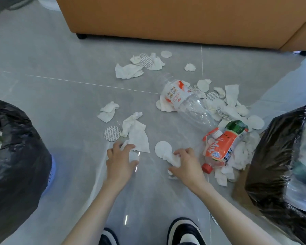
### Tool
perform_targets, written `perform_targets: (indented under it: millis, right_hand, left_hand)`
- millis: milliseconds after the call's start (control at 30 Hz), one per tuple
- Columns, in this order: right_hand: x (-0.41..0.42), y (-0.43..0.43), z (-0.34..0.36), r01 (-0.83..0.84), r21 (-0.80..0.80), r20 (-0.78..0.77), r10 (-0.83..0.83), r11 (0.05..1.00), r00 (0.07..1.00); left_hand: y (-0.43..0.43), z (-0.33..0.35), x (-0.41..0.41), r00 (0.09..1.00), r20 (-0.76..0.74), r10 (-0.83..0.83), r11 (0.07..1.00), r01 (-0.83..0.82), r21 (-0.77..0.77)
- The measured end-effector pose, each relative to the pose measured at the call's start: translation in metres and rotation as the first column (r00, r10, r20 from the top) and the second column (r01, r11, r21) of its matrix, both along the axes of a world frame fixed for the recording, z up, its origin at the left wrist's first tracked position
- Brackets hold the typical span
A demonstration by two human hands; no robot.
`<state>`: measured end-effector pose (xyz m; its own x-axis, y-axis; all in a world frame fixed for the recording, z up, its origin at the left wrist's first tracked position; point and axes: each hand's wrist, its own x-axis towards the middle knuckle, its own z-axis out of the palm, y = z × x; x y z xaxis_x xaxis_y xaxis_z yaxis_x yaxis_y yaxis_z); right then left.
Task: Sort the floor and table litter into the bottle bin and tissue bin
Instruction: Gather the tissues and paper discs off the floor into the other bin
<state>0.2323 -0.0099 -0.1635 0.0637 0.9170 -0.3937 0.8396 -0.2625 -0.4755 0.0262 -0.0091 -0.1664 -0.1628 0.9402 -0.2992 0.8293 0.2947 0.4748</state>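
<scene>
The left hand (121, 160) has its fingers curled over the near corner of the large rumpled white tissue sheet (138, 138) on the grey tile floor (69, 103); the right hand (186, 162) is clamped round a small crumpled white tissue wad (174, 160). Gather each piece fully into the palm before lifting, so no tail drags; both belong in the black-bagged tissue bin on the left (16, 156), where white paper shows; leave the red-capped watermelon-label plastic bottle (221, 147), just beside the right hand, for the black-bagged bottle bin on the right (272, 165).
</scene>
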Motion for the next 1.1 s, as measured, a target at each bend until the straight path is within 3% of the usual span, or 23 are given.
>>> perform_targets:
  millis: [67,267,433,500,600,700,833,1100]
  right_hand:
    - [-0.001,-0.005,-0.002,0.027,0.029,-0.072,-0.025,0.999,0.997]
    - [0.003,-0.004,0.008,0.040,0.033,-0.104,-0.037,0.999,0.994]
    - [-0.003,0.018,0.038,0.176,0.153,-0.311,-0.121,0.972,0.943]
    - [-0.014,0.033,0.039,0.137,0.158,-0.335,-0.078,0.978,0.939]
    - [-0.029,0.048,0.023,-0.052,0.129,-0.199,0.077,0.990,0.977]
    - [-0.034,0.051,0.009,-0.208,-0.032,-0.080,0.205,0.978,0.976]
    - [-0.035,0.050,0.008,-0.257,-0.070,0.008,0.258,0.964,0.966]
    - [-0.034,0.055,0.011,-0.206,-0.161,0.034,0.214,0.965,0.976]
  left_hand:
    - [-0.001,-0.003,0.000,0.999,0.042,0.026,0.999,-0.027,0.032]
    - [-0.003,-0.005,-0.006,0.979,0.149,0.139,0.990,-0.143,0.017]
    - [-0.007,-0.007,-0.009,0.949,0.235,0.210,0.977,-0.210,-0.028]
    - [-0.009,-0.006,-0.007,0.940,0.267,0.212,0.977,-0.210,-0.037]
    - [-0.011,0.000,-0.007,0.938,0.297,0.180,0.984,-0.176,-0.040]
    - [-0.009,0.007,-0.010,0.957,0.280,0.082,0.997,-0.080,-0.021]
    - [-0.005,0.022,-0.019,0.954,0.298,-0.032,0.992,0.066,-0.106]
    - [0.011,0.082,-0.031,0.949,0.210,-0.234,0.922,0.285,-0.261]
